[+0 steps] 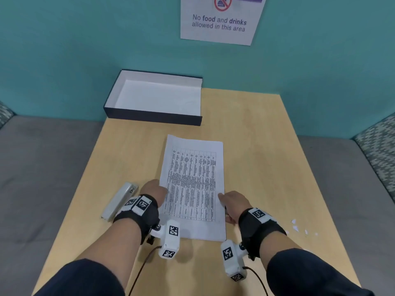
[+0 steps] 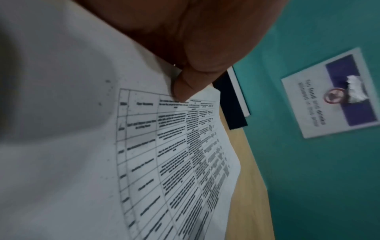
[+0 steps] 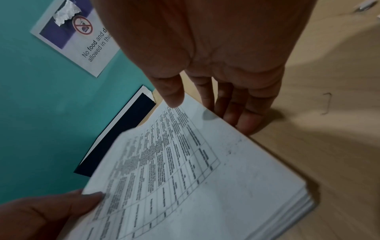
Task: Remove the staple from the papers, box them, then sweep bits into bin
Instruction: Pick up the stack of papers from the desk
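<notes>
A stack of printed papers [image 1: 193,184] lies lengthwise in the middle of the wooden table [image 1: 256,159]. My left hand [image 1: 157,190] holds its left edge, with the thumb [image 2: 183,87] pressed on the top sheet. My right hand [image 1: 224,200] holds the right edge, thumb [image 3: 170,95] on top and fingers [image 3: 242,116] down along the side, tips at the table. A bent staple [image 3: 327,104] lies loose on the wood just right of that hand. The open dark box [image 1: 154,118] with a white inside stands at the table's far left. White paper bits [image 1: 296,226] lie near the right edge.
A silver stapler-like tool [image 1: 119,200] lies by my left wrist at the table's left edge. A teal wall with a sign [image 1: 220,20] backs the table. Grey cushions [image 1: 42,167] flank both sides. No bin is in view.
</notes>
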`<action>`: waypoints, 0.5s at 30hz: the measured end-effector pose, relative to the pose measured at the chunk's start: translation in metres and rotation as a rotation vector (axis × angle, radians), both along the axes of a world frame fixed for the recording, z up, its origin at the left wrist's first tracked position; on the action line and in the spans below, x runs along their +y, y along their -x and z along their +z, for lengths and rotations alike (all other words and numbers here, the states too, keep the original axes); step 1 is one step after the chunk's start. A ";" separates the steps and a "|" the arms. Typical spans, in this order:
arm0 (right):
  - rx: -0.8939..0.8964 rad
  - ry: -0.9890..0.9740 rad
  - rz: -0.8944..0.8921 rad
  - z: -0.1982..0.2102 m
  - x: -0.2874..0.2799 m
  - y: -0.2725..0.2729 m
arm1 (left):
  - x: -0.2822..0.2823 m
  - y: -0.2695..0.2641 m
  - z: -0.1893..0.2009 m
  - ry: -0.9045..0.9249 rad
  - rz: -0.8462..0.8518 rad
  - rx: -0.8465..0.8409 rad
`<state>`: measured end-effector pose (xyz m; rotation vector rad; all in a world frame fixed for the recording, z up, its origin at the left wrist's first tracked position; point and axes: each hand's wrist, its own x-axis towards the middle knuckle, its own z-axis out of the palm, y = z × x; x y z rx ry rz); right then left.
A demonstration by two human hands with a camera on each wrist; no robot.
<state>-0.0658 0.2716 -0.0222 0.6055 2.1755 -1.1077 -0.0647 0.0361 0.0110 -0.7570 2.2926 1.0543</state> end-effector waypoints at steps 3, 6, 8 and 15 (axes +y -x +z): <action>0.066 -0.028 0.017 0.003 0.008 0.001 | 0.003 -0.015 0.010 -0.068 0.029 0.260; 0.150 0.097 -0.086 0.007 0.019 0.008 | 0.003 -0.027 0.024 -0.080 -0.058 0.457; 0.193 0.273 -0.224 0.016 0.024 0.015 | 0.002 -0.034 0.036 -0.175 -0.050 0.555; 0.389 0.800 -0.410 0.069 0.024 0.027 | 0.005 -0.047 0.058 -0.499 0.112 0.618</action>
